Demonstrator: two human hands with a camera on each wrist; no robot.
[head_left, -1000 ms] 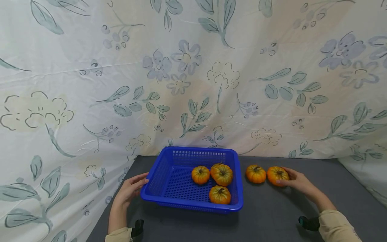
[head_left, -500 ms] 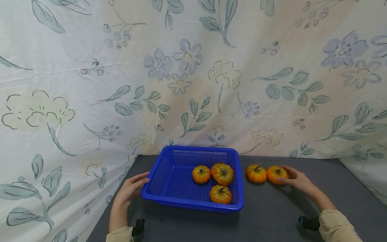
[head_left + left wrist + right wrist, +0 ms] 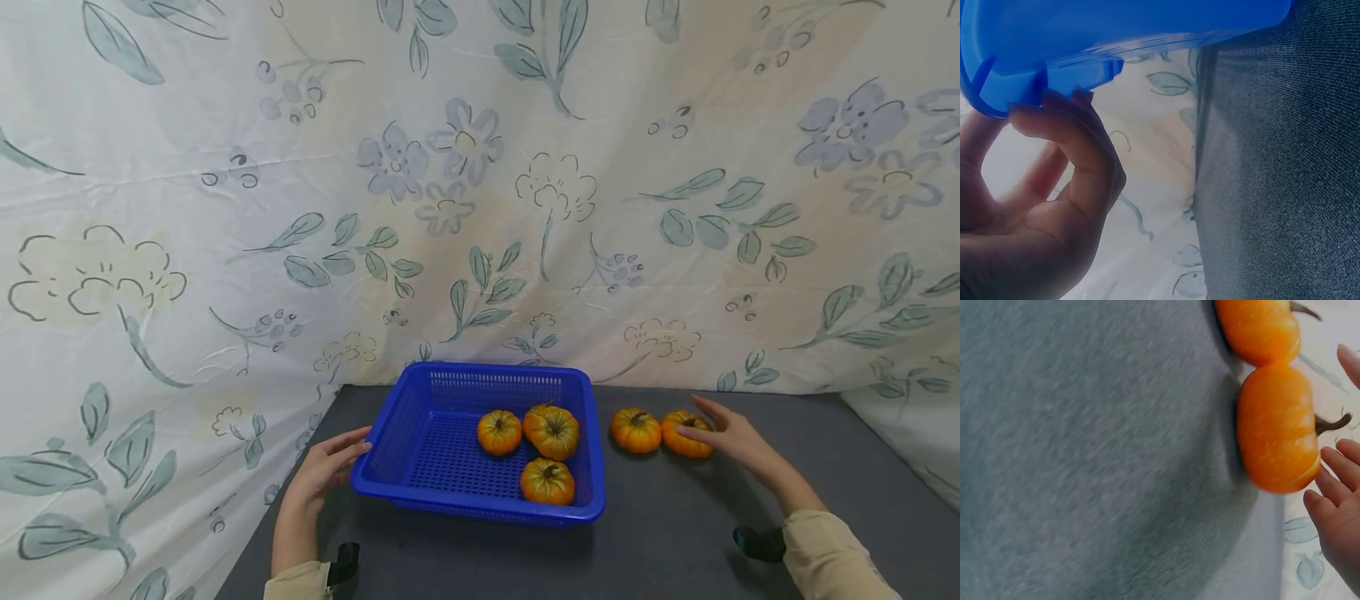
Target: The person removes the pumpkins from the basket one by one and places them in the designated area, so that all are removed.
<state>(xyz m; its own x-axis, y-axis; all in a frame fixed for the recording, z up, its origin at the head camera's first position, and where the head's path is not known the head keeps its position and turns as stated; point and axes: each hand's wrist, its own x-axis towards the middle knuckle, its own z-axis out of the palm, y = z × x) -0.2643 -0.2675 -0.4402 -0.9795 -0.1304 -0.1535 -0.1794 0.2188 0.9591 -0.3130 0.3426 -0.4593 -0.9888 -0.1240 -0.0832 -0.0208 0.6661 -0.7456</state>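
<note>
My left hand (image 3: 318, 473) holds the left rim of a blue plastic basket (image 3: 480, 511), its curled fingers under the edge in the left wrist view. Inside the basket's right half lie three small orange pumpkins: a small one (image 3: 498, 433), a larger one (image 3: 552, 433) and one near the front (image 3: 547, 483). Two more sit side by side on the table to the right, a left pumpkin (image 3: 635, 432) and a right pumpkin (image 3: 678, 442). Over the right one hovers my right hand (image 3: 731, 437), fingers spread and holding nothing; its fingertips are close beside that pumpkin in the right wrist view.
The dark grey table (image 3: 660, 533) ends at the back against a floral cloth (image 3: 480, 250), which also hangs along the left and right sides. The basket's right wall stands close to the left loose pumpkin.
My right hand has released the right pumpkin and lifted slightly, its thumb and fingers spreading apart. The left hand, the basket and the pumpkins have stayed in place.
</note>
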